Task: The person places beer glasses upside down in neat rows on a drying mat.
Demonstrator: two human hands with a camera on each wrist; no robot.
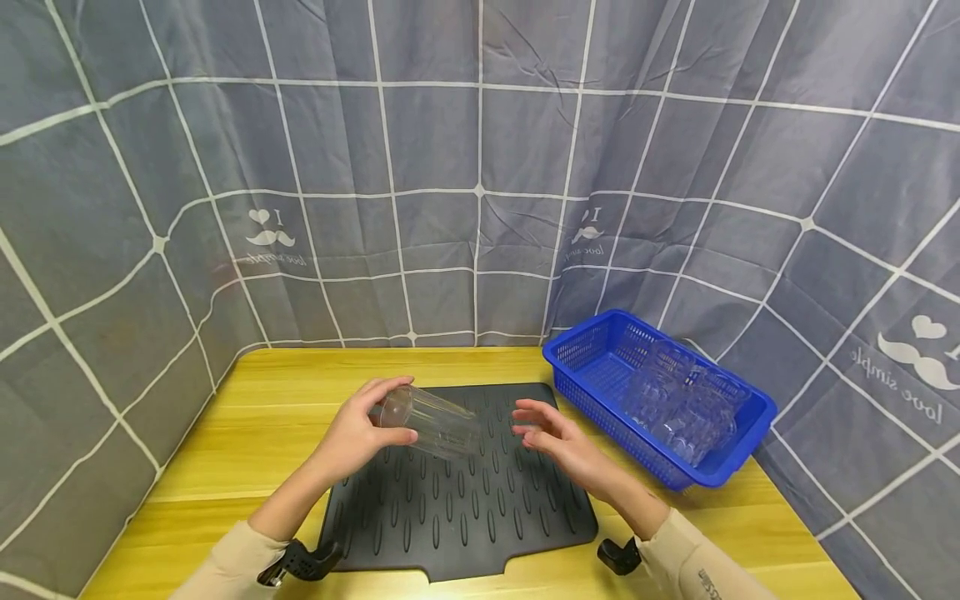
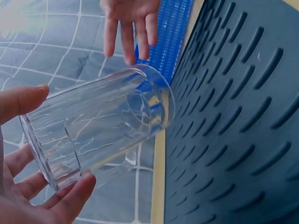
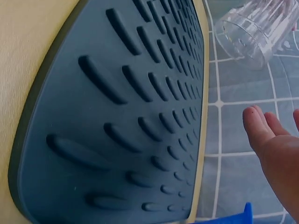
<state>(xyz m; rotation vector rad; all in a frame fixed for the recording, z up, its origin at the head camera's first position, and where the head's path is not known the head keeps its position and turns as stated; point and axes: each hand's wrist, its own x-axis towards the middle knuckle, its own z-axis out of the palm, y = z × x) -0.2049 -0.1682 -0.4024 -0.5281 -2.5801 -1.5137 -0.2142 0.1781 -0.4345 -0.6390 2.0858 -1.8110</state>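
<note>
My left hand [image 1: 358, 431] grips a clear ribbed glass [image 1: 442, 425] by one end, thumb on one side and fingers on the other. The glass is tilted, held over a dark grey ribbed mat [image 1: 450, 533], its free end pointing toward the right. In the left wrist view, the thumb and fingertips wrap the near end of the glass [image 2: 98, 126]. My right hand [image 1: 566, 446] hovers over the mat's right side with fingers spread loosely and nothing in them. A gap separates it from the free end of the glass.
A blue plastic basket [image 1: 600, 414] stands on the right of the yellow wood-grain table [image 1: 247, 417], with several clear glasses [image 1: 686, 400] lying in its nearer half. Behind and on both sides hangs a grey checked curtain [image 1: 435, 233], close to the table's edges.
</note>
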